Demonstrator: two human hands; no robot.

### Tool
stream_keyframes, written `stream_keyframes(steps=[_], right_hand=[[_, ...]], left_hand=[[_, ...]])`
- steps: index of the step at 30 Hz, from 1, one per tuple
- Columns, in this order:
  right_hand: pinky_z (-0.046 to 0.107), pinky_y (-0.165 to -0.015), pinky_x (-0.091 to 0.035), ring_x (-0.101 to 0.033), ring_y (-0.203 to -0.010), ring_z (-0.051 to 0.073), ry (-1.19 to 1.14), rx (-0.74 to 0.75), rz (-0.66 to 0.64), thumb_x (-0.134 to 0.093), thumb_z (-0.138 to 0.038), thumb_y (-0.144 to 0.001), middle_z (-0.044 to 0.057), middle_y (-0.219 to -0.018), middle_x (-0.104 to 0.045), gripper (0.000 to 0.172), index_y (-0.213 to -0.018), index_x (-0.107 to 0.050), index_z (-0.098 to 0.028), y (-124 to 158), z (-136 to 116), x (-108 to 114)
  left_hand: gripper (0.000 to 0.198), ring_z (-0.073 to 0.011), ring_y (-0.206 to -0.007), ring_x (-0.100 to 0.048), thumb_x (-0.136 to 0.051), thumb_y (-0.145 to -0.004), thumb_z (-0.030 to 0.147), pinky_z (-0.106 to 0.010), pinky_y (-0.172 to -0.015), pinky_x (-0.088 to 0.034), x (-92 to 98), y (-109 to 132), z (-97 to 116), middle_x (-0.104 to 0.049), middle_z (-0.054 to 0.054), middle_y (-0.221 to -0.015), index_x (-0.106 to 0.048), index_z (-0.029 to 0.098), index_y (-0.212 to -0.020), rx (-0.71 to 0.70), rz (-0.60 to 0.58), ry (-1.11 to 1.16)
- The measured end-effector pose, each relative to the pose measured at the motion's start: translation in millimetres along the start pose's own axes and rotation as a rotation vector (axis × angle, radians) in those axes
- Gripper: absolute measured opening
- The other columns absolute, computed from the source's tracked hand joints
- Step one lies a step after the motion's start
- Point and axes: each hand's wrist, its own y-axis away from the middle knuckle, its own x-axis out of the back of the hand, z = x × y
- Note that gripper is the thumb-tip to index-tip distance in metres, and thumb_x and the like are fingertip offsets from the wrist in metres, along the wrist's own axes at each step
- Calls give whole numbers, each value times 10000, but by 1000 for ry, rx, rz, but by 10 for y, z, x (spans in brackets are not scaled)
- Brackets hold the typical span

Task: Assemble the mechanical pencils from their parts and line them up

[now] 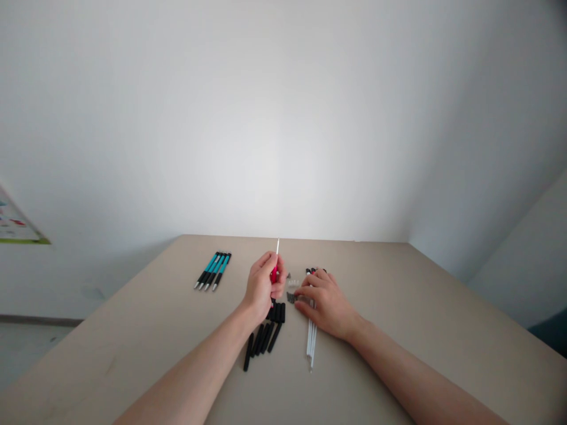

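Observation:
My left hand (262, 284) is closed around a red pen part with a thin white refill (277, 248) sticking up out of it. My right hand (325, 301) rests on the table with its fingers pinched at a small heap of tiny springs and clear bits (291, 290); whether anything is between the fingertips I cannot make out. Under the right hand lie several white refills (311, 345). Below the left hand lie several black pen barrels (266, 335).
Several finished teal and black pens (213, 270) lie side by side at the far left of the beige table (398, 307). A white wall stands behind the table. A poster corner (15, 227) shows at the left.

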Motion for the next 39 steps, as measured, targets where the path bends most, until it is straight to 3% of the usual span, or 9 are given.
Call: stream_keyframes(steps=[9,16,18,21,23,26,32,39], right_hand=[[362,-805,-355,-515,-876,215,-84,-7,-4,-668,-265,-766,33,-832,-646,78,-830,-668,-220,6,27,-12],[328,-796,-402,-547,-827,190,-301,-70,5,-637,-95,-718,10,-786,-657,117,-767,-639,-202,4,14,-54],[324,-779,-418,-559,-810,189,-367,-83,45,-624,-97,-726,15,-777,-660,119,-770,-653,-204,-1,10,-49],[322,-743,-433,-570,-780,187,-479,-122,200,-606,-167,-775,33,-791,-673,123,-851,-691,-213,-21,25,-28],[307,-665,-442,-558,-691,173,-585,-229,316,-625,-256,-783,39,-754,-669,121,-851,-712,-207,-34,48,-19],[276,-524,-427,-515,-543,141,-831,-432,416,-691,-389,-718,34,-654,-654,225,-783,-714,-174,-37,86,-12],[268,-536,-449,-610,-637,175,-1116,-501,568,-770,-409,-625,64,-720,-710,290,-764,-698,-165,-25,86,44],[255,-475,-438,-599,-591,165,-1113,-498,493,-759,-419,-639,72,-722,-713,294,-760,-707,-157,-40,63,10]], left_hand=[[266,-22,-351,-202,-555,-815,398,-154,-348,-104,14,3,28,-435,62,-482,-445,179,-712,37,-6,-11],[279,-29,-357,-177,-513,-827,438,-169,-357,-105,16,-4,43,-428,67,-505,-434,189,-728,62,-23,-100],[279,-40,-365,-203,-460,-853,436,-179,-374,-136,24,2,45,-414,66,-502,-437,190,-725,19,-5,-268],[291,-74,-437,-340,-414,-884,386,-202,-459,-238,47,38,66,-414,46,-501,-473,180,-687,-227,-1,-783],[272,-95,-501,-401,-403,-896,338,-223,-524,-265,62,70,87,-461,30,-541,-511,184,-700,-381,-68,-1139],[261,-110,-527,-430,-370,-910,285,-235,-548,-265,77,104,113,-501,23,-571,-532,196,-725,-427,-168,-1393],[280,-122,-509,-433,-371,-908,270,-231,-537,-267,95,109,111,-496,22,-551,-538,200,-695,-399,-270,-1432],[295,-118,-489,-396,-380,-907,292,-224,-519,-242,88,107,107,-447,31,-531,-506,198,-657,-378,-302,-1355]])
